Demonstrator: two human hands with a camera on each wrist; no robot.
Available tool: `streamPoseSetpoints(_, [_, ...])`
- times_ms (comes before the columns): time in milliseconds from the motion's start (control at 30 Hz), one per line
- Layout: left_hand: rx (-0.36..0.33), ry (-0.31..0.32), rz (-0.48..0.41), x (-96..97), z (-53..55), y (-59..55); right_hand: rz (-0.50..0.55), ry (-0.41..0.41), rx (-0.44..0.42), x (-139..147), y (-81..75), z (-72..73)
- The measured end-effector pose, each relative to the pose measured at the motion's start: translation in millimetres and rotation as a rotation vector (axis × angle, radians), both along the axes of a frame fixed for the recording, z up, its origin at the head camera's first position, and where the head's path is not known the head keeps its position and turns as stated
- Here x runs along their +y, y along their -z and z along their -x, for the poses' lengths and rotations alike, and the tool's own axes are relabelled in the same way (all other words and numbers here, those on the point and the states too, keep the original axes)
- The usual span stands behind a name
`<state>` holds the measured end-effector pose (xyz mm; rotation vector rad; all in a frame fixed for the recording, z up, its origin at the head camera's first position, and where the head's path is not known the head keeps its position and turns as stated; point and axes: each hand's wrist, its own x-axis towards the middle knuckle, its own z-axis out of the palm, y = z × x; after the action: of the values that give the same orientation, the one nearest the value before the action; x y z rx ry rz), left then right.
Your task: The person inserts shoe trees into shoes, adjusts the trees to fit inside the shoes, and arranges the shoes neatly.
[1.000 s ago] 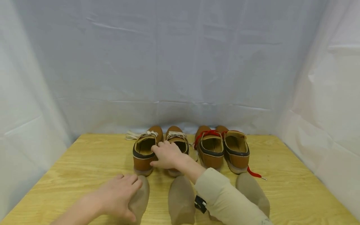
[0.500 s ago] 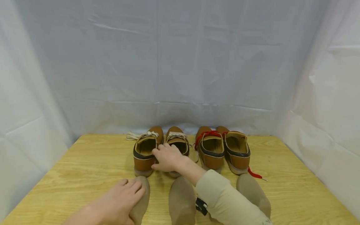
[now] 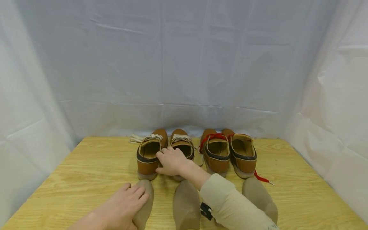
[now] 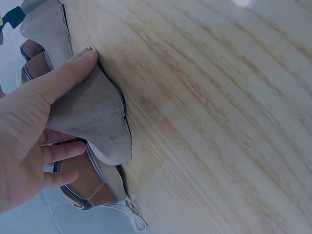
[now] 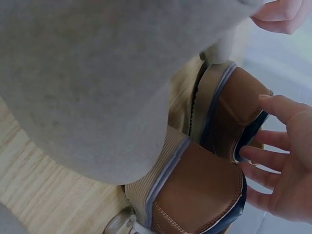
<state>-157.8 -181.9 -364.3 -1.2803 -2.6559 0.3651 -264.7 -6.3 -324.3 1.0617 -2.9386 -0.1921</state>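
Note:
My left hand (image 3: 123, 206) grips the leftmost grey shoe (image 3: 147, 204) across its toe. In the left wrist view its thumb (image 4: 73, 73) lies on the grey shoe's side. My right hand (image 3: 171, 161) reaches over two brown shoes with white laces. In the right wrist view its thumb (image 5: 278, 105) touches the heel of the left brown shoe (image 5: 241, 92). Its other fingers (image 5: 268, 158) are fairly straight, at the collars of both. The right brown shoe (image 5: 200, 187) is partly hidden by a grey shoe.
Two brown shoes (image 3: 218, 159) with red laces stand right of the white-laced pair. More grey shoes (image 3: 186, 204) form a front row, one hidden under my sleeve (image 3: 221, 191). A black buckle-like piece (image 3: 205, 210) lies there. White cloth (image 3: 161, 80) surrounds the wooden table (image 3: 95, 169).
My left hand has shifted right and settled over the toe of the leftmost grey shoe. My right hand has dipped slightly at the brown shoes' heels; the shoes barely differ.

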Motion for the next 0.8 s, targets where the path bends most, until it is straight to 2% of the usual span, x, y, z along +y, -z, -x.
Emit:
streamPoseSetpoints(233, [0.104, 0.055, 0.042, 1.1, -1.6, 1.5, -0.009, 0.001, 0.009, -0.6, 2.9, 0.3])
streamPoseSetpoints(667, [0.218, 0.132, -0.013, -2.0, -4.8, 3.0, 0.011, -0.002, -0.013, 0.9, 3.8, 2.7])
streamPoseSetpoints(800, [0.208, 0.12, -0.01, -3.9, -6.4, 0.1, 0.01, -0.004, -0.018, 1.4, 2.3, 2.2])
